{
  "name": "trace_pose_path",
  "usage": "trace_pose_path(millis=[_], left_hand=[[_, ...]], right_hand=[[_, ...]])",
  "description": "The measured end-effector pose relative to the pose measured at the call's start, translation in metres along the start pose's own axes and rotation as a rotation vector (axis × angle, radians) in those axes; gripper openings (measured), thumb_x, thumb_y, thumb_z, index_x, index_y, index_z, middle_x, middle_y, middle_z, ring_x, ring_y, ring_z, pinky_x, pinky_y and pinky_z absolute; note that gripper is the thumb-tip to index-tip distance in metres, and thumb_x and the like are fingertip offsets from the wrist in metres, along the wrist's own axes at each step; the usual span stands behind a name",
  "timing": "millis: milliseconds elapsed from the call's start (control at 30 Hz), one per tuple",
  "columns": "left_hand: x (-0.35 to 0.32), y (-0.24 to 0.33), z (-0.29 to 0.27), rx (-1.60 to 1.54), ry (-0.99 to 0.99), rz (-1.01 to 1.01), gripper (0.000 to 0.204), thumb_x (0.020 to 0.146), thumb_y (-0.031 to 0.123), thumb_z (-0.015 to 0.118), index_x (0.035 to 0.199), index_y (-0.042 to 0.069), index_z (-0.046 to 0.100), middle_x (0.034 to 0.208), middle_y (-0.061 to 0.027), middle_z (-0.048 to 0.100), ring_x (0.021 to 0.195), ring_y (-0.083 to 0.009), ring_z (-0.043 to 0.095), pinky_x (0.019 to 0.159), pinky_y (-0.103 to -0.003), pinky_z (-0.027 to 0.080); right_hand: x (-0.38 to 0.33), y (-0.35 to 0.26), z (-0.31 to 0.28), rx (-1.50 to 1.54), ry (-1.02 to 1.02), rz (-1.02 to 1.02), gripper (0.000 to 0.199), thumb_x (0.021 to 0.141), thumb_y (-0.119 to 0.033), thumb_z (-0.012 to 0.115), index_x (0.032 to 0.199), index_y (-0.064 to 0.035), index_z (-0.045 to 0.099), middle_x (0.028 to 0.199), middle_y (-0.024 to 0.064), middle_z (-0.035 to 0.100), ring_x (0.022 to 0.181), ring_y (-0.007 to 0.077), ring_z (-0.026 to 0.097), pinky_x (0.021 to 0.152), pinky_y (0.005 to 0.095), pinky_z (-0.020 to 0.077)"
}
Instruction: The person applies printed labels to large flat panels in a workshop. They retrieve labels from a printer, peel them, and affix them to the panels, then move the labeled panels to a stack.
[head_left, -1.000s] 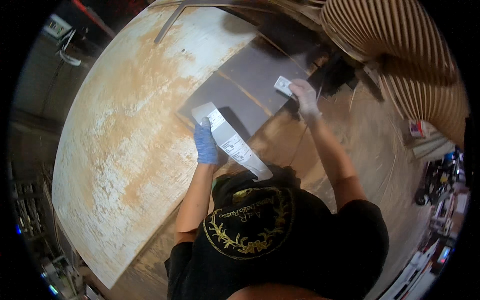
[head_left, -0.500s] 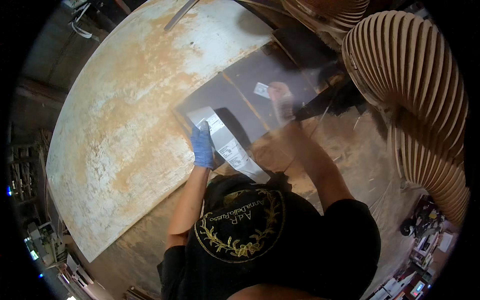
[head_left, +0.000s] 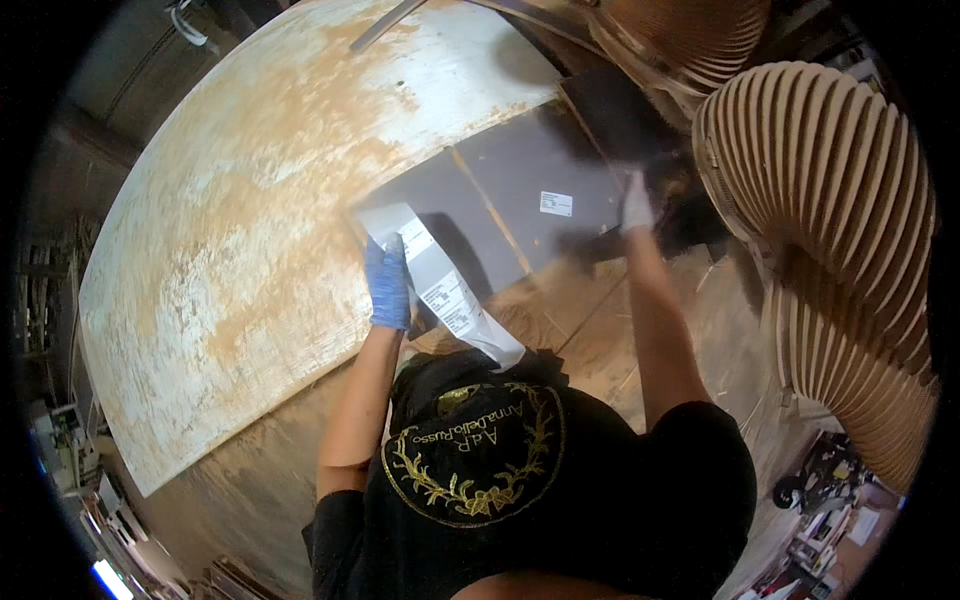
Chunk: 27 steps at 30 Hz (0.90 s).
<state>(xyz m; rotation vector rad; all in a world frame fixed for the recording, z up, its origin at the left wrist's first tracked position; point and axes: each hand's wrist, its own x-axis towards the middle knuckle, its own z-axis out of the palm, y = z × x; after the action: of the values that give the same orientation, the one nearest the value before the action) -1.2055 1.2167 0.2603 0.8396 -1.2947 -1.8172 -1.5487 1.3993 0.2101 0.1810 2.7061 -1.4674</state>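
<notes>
In a blue glove, my left hand (head_left: 388, 280) is closed on a long white strip of printed labels (head_left: 447, 290), which hangs down toward my shirt. Beneath the strip's upper end lies a flat grey panel (head_left: 545, 150), with narrow tan lines across it. A single white label (head_left: 556, 203) lies flat on the panel's right part. My right hand (head_left: 637, 203) is at the right end of this panel, apart from the label. It is smeared by motion, so its fingers cannot be made out.
A big white board (head_left: 250, 230), dusted with sawdust, spreads out on the left. Thick ribbed duct hoses (head_left: 820, 200) stand close on the right. A thin strip (head_left: 388, 25) lies on the board's far part. Sawdust covers the brown surface (head_left: 270, 440) nearer me.
My right hand has moved right, off the label, which now lies on the grey panel. The left hand still grips the label strip.
</notes>
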Motion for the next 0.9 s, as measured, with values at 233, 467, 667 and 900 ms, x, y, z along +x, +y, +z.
trace_pose_path(millis=[233, 467, 667, 900], left_hand=[[-0.006, 0.016, 0.001, -0.031, 0.121, -0.082, 0.032, 0.087, 0.017, 0.044, 0.115, 0.003, 0.044, 0.094, -0.0079, 0.054, 0.082, -0.0135, 0.052, 0.072, -0.026, 0.045], [-0.003, -0.005, -0.005, -0.044, 0.124, -0.029, 0.039, 0.086, 0.027, 0.050, 0.118, 0.005, 0.042, 0.100, -0.0081, 0.054, 0.089, -0.0165, 0.053, 0.077, -0.029, 0.046], [-0.002, 0.005, 0.009, -0.153, 0.125, -0.043, 0.039, 0.086, 0.026, 0.049, 0.118, 0.005, 0.041, 0.101, -0.0097, 0.054, 0.090, -0.0189, 0.053, 0.077, -0.031, 0.047], [0.005, 0.001, 0.012, -0.304, 0.021, -0.155, 0.038, 0.085, 0.026, 0.051, 0.118, 0.008, 0.043, 0.101, -0.0084, 0.056, 0.089, -0.0203, 0.056, 0.076, -0.033, 0.048]], right_hand=[[0.105, 0.022, -0.040, 0.680, -0.610, 0.053, 0.029, 0.079, -0.036, 0.054, 0.088, -0.0088, 0.059, 0.085, 0.0062, 0.056, 0.072, 0.0187, 0.051, 0.060, 0.0320, 0.0447], [0.164, 0.044, -0.030, 0.620, -0.478, 0.228, 0.041, 0.076, -0.037, 0.058, 0.104, -0.0092, 0.045, 0.104, 0.0055, 0.046, 0.091, 0.0184, 0.046, 0.065, 0.0334, 0.0446], [0.085, 0.005, -0.053, 0.691, -0.605, 0.187, 0.038, 0.071, -0.034, 0.069, 0.091, -0.0059, 0.054, 0.072, 0.0024, 0.052, 0.058, 0.0133, 0.048, 0.049, 0.0228, 0.0431], [0.036, 0.041, -0.097, 0.045, -0.419, -0.172, 0.079, 0.074, -0.050, 0.059, 0.131, -0.0019, 0.032, 0.135, 0.0124, 0.032, 0.116, 0.0249, 0.040, 0.099, 0.0371, 0.0297]])
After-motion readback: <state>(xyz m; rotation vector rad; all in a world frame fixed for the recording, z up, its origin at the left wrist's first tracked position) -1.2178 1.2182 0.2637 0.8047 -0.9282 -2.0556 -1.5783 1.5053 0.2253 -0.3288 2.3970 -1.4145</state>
